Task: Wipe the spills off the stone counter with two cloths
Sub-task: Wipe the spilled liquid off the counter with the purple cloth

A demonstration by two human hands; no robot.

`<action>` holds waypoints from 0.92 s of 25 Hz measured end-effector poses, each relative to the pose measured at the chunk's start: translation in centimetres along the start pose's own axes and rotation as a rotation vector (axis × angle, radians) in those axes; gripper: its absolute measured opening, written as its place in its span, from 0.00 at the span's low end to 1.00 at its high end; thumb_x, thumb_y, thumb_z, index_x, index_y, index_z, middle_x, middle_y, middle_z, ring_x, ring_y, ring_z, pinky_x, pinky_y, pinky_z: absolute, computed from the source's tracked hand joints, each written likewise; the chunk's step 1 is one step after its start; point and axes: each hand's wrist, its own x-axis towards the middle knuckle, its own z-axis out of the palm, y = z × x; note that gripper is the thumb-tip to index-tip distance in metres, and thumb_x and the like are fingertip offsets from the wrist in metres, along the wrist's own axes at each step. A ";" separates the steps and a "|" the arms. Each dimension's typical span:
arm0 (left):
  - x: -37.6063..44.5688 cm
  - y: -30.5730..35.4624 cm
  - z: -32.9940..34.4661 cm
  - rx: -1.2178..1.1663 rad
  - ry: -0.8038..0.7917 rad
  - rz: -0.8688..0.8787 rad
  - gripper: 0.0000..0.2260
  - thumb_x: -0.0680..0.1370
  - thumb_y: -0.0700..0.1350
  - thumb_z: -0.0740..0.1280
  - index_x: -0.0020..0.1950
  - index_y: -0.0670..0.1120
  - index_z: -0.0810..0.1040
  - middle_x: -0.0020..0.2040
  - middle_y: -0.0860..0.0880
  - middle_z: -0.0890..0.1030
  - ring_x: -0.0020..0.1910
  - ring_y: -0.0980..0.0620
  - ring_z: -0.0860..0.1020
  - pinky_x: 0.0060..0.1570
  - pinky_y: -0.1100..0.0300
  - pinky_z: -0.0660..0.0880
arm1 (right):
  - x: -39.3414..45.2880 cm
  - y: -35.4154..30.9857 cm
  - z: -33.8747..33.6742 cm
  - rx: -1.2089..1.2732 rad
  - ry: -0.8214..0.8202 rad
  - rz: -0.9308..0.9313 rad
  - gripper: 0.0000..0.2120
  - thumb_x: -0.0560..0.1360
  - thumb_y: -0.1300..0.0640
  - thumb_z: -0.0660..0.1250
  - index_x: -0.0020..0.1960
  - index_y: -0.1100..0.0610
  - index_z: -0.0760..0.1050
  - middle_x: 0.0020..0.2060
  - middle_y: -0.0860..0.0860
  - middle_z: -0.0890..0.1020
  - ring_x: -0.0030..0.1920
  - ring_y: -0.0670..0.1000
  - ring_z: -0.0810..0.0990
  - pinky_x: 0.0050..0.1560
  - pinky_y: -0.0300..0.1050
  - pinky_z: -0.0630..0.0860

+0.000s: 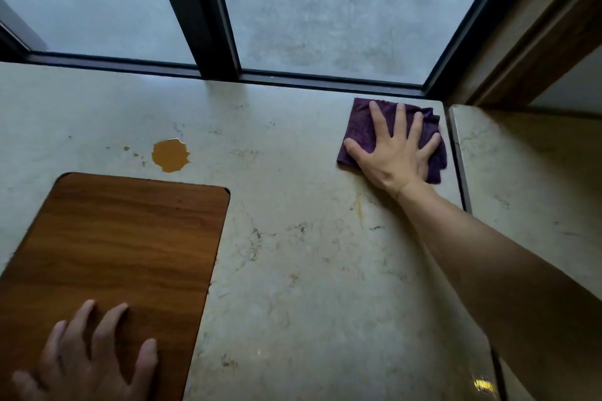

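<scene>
The pale stone surface (293, 254) had a round orange puddle (170, 155) on it. Far to the right of the puddle, the right hand (395, 153) pressed flat, fingers spread, on a folded purple cloth (360, 130). Below the puddle lay a brown wooden board (123, 238). The left hand (88, 358) rested there, open and holding nothing.
</scene>
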 end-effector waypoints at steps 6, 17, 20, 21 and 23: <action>0.1 1.0 1.7 -0.141 0.174 0.065 0.27 0.71 0.68 0.56 0.59 0.51 0.75 0.66 0.34 0.73 0.64 0.26 0.69 0.67 0.29 0.62 | 7.9 -0.7 -1.1 0.001 -0.007 -0.108 0.38 0.68 0.23 0.47 0.74 0.37 0.56 0.76 0.53 0.62 0.75 0.59 0.55 0.70 0.74 0.42; 0.3 1.2 -0.4 -0.044 0.069 0.002 0.33 0.71 0.65 0.55 0.67 0.45 0.73 0.71 0.38 0.67 0.69 0.30 0.65 0.61 0.23 0.62 | -1.8 -3.1 0.5 -0.074 -0.056 -0.318 0.33 0.73 0.25 0.44 0.76 0.29 0.43 0.80 0.46 0.41 0.78 0.61 0.38 0.70 0.75 0.38; -0.1 2.2 -1.5 -0.038 0.041 -0.048 0.28 0.73 0.64 0.58 0.68 0.50 0.69 0.71 0.40 0.66 0.71 0.32 0.63 0.63 0.21 0.56 | -10.1 -2.9 1.0 -0.069 -0.033 -0.348 0.33 0.73 0.25 0.43 0.75 0.29 0.40 0.80 0.47 0.40 0.78 0.61 0.37 0.69 0.76 0.37; -0.2 2.2 -1.8 -0.053 0.010 -0.063 0.26 0.75 0.63 0.60 0.69 0.52 0.67 0.72 0.40 0.65 0.72 0.32 0.62 0.64 0.21 0.54 | -13.4 -2.7 1.1 -0.068 -0.029 -0.353 0.33 0.73 0.25 0.43 0.75 0.30 0.39 0.80 0.47 0.40 0.78 0.61 0.36 0.69 0.76 0.37; -0.4 1.9 -2.0 -0.079 -0.039 -0.065 0.24 0.76 0.61 0.64 0.69 0.53 0.66 0.73 0.41 0.64 0.73 0.33 0.60 0.65 0.20 0.52 | -20.5 -2.0 1.6 -0.073 -0.023 -0.352 0.33 0.73 0.26 0.43 0.76 0.30 0.38 0.80 0.47 0.40 0.78 0.61 0.37 0.69 0.76 0.37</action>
